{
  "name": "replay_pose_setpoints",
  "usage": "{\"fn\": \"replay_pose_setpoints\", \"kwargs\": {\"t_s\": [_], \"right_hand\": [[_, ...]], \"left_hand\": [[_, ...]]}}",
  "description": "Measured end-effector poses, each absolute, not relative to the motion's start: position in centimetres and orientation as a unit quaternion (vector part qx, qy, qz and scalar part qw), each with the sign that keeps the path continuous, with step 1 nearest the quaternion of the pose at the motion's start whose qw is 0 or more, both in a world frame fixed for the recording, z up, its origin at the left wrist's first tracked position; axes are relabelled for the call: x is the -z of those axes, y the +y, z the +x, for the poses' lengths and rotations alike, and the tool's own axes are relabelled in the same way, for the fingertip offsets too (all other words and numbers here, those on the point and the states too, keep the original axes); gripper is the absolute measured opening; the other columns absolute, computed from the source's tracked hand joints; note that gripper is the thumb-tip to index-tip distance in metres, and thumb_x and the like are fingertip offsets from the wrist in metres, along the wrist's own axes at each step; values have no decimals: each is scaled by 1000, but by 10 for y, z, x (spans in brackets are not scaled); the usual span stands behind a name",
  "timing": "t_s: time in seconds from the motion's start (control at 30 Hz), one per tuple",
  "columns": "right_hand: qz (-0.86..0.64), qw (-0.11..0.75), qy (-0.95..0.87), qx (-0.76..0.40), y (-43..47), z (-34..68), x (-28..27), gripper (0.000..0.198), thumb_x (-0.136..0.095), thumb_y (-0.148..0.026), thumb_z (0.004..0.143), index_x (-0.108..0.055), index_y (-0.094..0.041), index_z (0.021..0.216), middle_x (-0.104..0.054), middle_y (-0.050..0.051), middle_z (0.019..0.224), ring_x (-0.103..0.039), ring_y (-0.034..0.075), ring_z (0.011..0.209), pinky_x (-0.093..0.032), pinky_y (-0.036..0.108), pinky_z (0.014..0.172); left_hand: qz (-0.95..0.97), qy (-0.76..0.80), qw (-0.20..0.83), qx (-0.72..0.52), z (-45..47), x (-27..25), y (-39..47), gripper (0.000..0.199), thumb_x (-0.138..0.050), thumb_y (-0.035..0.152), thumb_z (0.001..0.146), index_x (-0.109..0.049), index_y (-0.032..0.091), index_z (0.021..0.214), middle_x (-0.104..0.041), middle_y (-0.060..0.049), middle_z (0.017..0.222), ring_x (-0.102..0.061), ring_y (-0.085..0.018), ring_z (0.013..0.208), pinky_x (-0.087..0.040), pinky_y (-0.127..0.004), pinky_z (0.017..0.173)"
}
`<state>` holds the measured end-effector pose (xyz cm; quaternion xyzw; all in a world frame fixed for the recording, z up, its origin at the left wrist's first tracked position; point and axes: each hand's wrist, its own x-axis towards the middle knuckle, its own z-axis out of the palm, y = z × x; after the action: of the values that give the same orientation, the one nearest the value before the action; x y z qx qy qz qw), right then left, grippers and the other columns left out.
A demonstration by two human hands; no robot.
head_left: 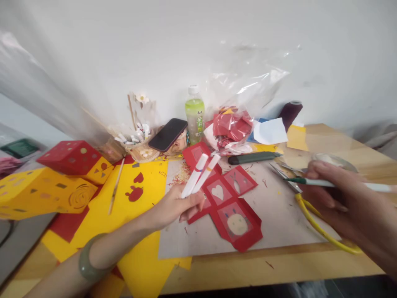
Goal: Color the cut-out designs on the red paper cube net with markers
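Pinching: left grip [190, 203], two markers [194, 182]; right grip [316, 182], green marker [321, 182] | Built: red box [70, 159], yellow box [49, 188] | Unfolded: red cutout [223, 204], near surface's [279, 265] front edge

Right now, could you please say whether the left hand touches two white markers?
Touching: the head view shows the left hand gripping two white markers by their lower ends.

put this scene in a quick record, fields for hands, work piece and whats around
left hand: holds two white pens
right hand: holds a green-ended pen
work piece: red paper piece with heart and face shapes, on a grey sheet
near right hand: yellow-handled scissors, partly hidden
behind: phone, bottle
at left: red box, yellow box
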<state>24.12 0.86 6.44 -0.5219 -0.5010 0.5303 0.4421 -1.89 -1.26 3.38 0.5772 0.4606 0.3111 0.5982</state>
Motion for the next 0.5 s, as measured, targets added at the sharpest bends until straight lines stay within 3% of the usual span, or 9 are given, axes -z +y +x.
{"fn": "replay_pose_setpoints", "kwargs": {"t_s": [0.1,0.2,0.3,0.5], "right_hand": [[-494,396,-495,-595,5,256,-44,34,-56,-45,77,-48,-20,56,-35,-5,44,-27,7,40,-18,25,39],[-461,303,-524,-649,-3,251,-23,29,-64,-43,70,-51,-18,63,-42,-5,48,-35,7,44,-23,24,43],[-469,251,-576,-621,-2,237,-16,30,-59,-42,76,-50,-17,62,-44,-5,48,-33,7,45,-20,23,43],[-477,238,-604,-592,18,215,-23,33,-52,-43,80,-46,-18,60,-43,-5,48,-31,7,44,-19,23,43]], "left_hand": [[615,440,595,-273,-19,-29,-6,44,-46,49,83,-57,13,62,-59,-4,54,-55,-12,53,-43,-21,55],[660,439,561,-239,-16,-25,-4,42,-43,43,87,-64,13,67,-66,-8,73,-60,-16,72,-44,-25,71],[675,456,517,-262,-19,-19,2,35,-46,37,86,-66,14,69,-67,-6,77,-58,-16,75,-42,-23,73],[656,473,500,-309,-32,-7,19,32,-48,36,85,-66,13,72,-67,-6,78,-58,-16,74,-41,-22,69]]}}
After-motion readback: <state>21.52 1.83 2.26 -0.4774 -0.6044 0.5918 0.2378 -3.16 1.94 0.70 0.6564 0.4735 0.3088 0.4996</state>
